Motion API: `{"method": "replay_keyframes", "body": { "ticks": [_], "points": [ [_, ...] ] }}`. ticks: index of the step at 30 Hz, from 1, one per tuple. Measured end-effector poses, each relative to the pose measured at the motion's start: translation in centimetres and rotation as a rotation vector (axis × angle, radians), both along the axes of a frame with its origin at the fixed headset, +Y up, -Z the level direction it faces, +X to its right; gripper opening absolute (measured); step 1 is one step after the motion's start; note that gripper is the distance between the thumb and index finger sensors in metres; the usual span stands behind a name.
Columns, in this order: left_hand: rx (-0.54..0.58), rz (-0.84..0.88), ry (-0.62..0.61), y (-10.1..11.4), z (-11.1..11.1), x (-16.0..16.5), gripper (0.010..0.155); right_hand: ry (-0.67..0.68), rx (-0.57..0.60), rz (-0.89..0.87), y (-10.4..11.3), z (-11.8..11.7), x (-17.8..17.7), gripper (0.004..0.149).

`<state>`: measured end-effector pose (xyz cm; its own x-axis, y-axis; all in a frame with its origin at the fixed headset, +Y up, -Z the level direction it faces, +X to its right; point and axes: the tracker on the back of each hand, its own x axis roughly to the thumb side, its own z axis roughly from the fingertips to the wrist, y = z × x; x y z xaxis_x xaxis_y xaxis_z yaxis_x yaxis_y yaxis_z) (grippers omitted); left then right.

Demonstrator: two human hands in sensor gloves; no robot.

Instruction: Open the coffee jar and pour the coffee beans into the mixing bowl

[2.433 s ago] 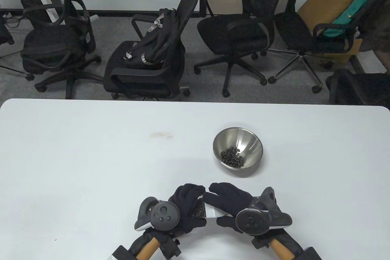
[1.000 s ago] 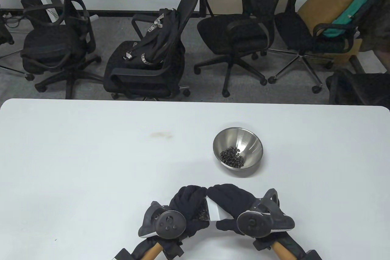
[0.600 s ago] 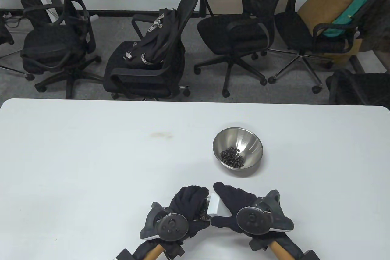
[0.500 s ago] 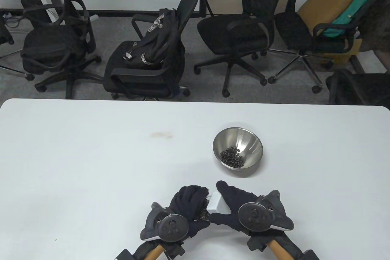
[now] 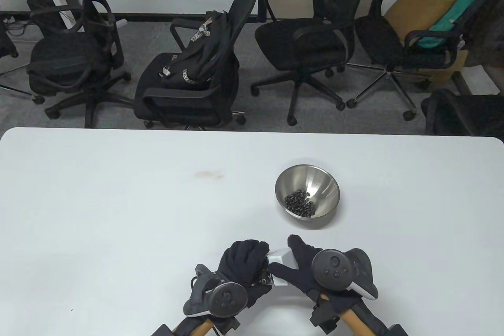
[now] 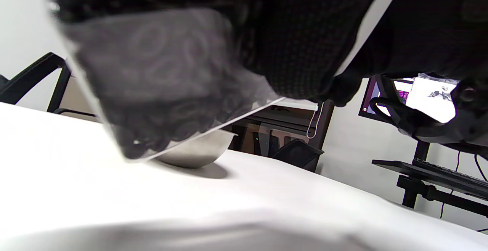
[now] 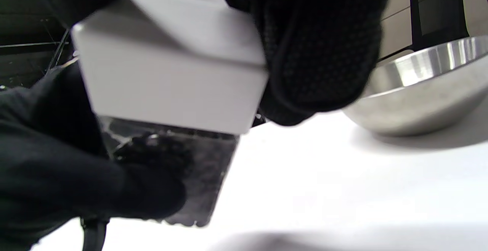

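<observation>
— Where were your hands, nearest the table edge?

— Your left hand (image 5: 244,265) was wrapped around the clear body of the coffee jar (image 5: 264,273), gripping it close in front of you. The left wrist view showed the jar (image 6: 160,75) lifted off the table (image 5: 118,202) and tilted, with dark beans (image 6: 152,136) gathered at its lower corner.

— And your right hand?

— Your right hand (image 5: 303,269) held the jar's white lid (image 5: 281,259), fingers over the top and thumb (image 5: 285,273) across the near side. In the right wrist view the lid (image 7: 167,71) sat against the jar's mouth; whether it was sealed or already loose, you could not tell from the pictures. Your two hands were touching around the jar.

— Where was the bowl?

— Farther out and a little to your right, the steel mixing bowl (image 5: 307,195) stood upright on the table, apart from your hands, with a small heap of coffee beans (image 5: 300,204) in its bottom.

— Anything beyond that?

— A faint brown stain (image 5: 206,173) marked the tabletop left of the bowl. Past the far edge stood black office chairs (image 5: 303,40), one holding a backpack (image 5: 204,52), another a tan cushion (image 5: 419,11).
</observation>
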<state>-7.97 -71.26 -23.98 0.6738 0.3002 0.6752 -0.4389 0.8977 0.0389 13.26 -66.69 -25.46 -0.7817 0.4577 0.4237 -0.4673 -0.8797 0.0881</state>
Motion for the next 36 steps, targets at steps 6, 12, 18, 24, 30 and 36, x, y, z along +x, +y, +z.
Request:
{"method": "replay_keyframes", "body": {
  "ticks": [6,12,18,24,30,36],
  "points": [
    [-0.053,0.03,-0.027,-0.1,-0.5,-0.4,0.092,0.33,0.131,0.112,1.2,0.6,-0.1,0.1],
    [-0.072,0.057,-0.063,-0.1,-0.7,-0.5,0.092,0.349,0.262,0.267,1.1,1.4,-1.0,0.094],
    [-0.057,0.06,-0.062,-0.1,-0.6,-0.5,0.092,0.333,0.344,0.244,1.0,1.8,-1.0,0.091],
    [-0.037,0.056,-0.047,0.0,-0.5,-0.5,0.092,0.298,0.372,0.227,1.1,1.8,-1.0,0.091],
    [0.007,0.025,-0.027,0.1,-0.1,-0.3,0.092,0.243,0.325,0.183,1.0,1.3,-0.8,0.091],
    [0.059,0.012,0.006,0.4,0.3,0.0,0.092,0.119,0.196,0.03,0.8,0.7,-0.3,0.089]
  ]
}}
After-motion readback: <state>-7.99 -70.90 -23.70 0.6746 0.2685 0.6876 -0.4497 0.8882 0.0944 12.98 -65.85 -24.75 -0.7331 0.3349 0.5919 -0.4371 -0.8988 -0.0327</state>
